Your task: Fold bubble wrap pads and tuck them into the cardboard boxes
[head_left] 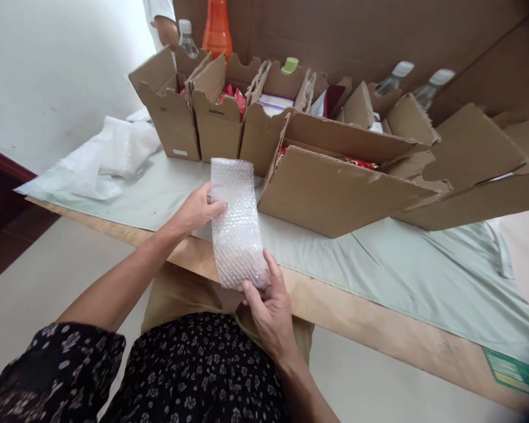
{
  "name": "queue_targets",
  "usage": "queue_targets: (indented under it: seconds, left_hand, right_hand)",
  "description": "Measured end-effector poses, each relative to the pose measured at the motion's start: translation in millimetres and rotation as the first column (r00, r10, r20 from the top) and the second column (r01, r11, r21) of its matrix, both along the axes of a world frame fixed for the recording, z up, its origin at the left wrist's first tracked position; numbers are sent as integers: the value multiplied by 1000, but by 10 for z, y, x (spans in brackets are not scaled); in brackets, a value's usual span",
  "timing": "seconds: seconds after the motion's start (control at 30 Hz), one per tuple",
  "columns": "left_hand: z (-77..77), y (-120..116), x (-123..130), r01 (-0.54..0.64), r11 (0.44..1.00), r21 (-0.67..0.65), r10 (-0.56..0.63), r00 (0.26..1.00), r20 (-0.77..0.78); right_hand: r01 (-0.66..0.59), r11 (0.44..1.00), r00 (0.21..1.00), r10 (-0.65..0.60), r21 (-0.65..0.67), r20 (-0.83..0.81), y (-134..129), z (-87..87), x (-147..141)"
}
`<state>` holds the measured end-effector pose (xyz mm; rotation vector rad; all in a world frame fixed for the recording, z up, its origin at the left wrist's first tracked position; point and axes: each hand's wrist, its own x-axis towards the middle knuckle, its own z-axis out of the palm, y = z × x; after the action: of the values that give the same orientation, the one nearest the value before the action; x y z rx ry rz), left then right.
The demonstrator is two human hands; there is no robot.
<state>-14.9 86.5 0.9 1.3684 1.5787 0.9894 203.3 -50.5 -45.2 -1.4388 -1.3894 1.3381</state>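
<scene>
A flat strip of clear bubble wrap (237, 226) is held between my two hands, over the front edge of the table. On its upper left side, my left hand (199, 208) grips it, thumb on top and fingers underneath. My right hand (271, 302) pinches the lower right corner, with the thumb on the face and the other fingers at the edge and behind. Whether anything lies inside the wrap I cannot tell.
Several open cardboard boxes (218, 130) stand in a row behind the wrap, with packets inside. A wide cardboard box (335, 194) sits nearer. More plastic wrap (123, 144) lies at left. Behind the boxes are bottles, including an orange bottle (217, 32). A person's arm (166, 30) shows at back left.
</scene>
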Motion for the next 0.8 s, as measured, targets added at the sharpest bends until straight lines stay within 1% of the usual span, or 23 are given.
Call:
queue_targets:
  seconds: [0.03, 0.1, 0.17, 0.2, 0.27, 0.3, 0.37, 0.4, 0.43, 0.47, 0.5, 0.53, 0.6, 0.63, 0.67, 0.7, 0.73, 0.77, 0.8]
  left_hand:
    - [-42, 82, -17, -18, 1000, 9, 18, 999, -48]
    - [-180, 128, -28, -75, 994, 75, 82, 992, -92]
    - [-356, 59, -23, -116, 979, 165, 134, 986, -99]
    - [-438, 5, -18, -117, 974, 195, 139, 985, -104]
    - [-557, -108, -10, -88, 973, 212, 113, 988, -108]
    - [-586, -160, -8, -76, 973, 219, 101, 989, -108]
    - [-579, -273, -17, -49, 965, 257, 83, 989, -122]
    - [-551, -344, -32, -22, 957, 290, 66, 987, -144]
    - [-513, -431, -55, 30, 943, 333, 31, 984, -176]
    - [-471, -537, -88, 109, 922, 372, -30, 977, -211]
    - [-429, -659, -129, 204, 898, 389, -115, 964, -240]
    - [-390, -791, -178, 296, 876, 380, -211, 945, -249]
    - [-329, -1057, -279, 432, 848, 308, -395, 901, -176]
    - [-309, -1175, -319, 470, 841, 266, -458, 882, -110]
    - [-296, -1273, -342, 490, 839, 236, -493, 869, -54]
    - [-292, -1349, -343, 489, 842, 226, -497, 867, -26]
    - [-296, -1401, -319, 462, 855, 234, -469, 883, -32]
    - [-310, -1430, -274, 407, 877, 256, -404, 912, -67]
    - [-332, -1439, -211, 326, 903, 281, -304, 945, -118]
  right_hand:
    - [-11, 1000, 1000, 11, -17, -23, 54, -22, -51]
    - [-19, 999, 998, 17, -29, -54, 122, -48, -95]
    - [-43, 999, 998, 41, -30, -54, 162, -43, -84]
    - [-68, 997, 997, 67, -29, -44, 181, -29, -70]
    - [-116, 993, 993, 115, -30, -25, 220, 12, -38]
    - [-131, 991, 991, 130, -35, -20, 238, 36, -23]
    - [-142, 988, 990, 139, -66, -37, 252, 81, 2]
    - [-148, 984, 988, 142, -98, -61, 243, 98, 17]
    - [-158, 978, 985, 146, -137, -96, 221, 111, 33]
    - [-173, 970, 979, 149, -173, -143, 187, 119, 52]
    - [-190, 961, 968, 150, -200, -199, 143, 123, 74]
    - [-205, 953, 955, 145, -221, -260, 94, 124, 95]
    - [-228, 943, 918, 125, -241, -377, 5, 131, 128]
    - [-231, 940, 900, 109, -249, -422, -25, 140, 133]
    - [-231, 938, 886, 92, -260, -455, -39, 153, 129]
    - [-228, 935, 875, 75, -272, -478, -37, 169, 113]
    - [-229, 932, 868, 65, -281, -492, -19, 188, 88]
    - [-231, 930, 863, 60, -285, -502, 9, 206, 54]
    - [-234, 930, 857, 60, -283, -511, 44, 222, 15]
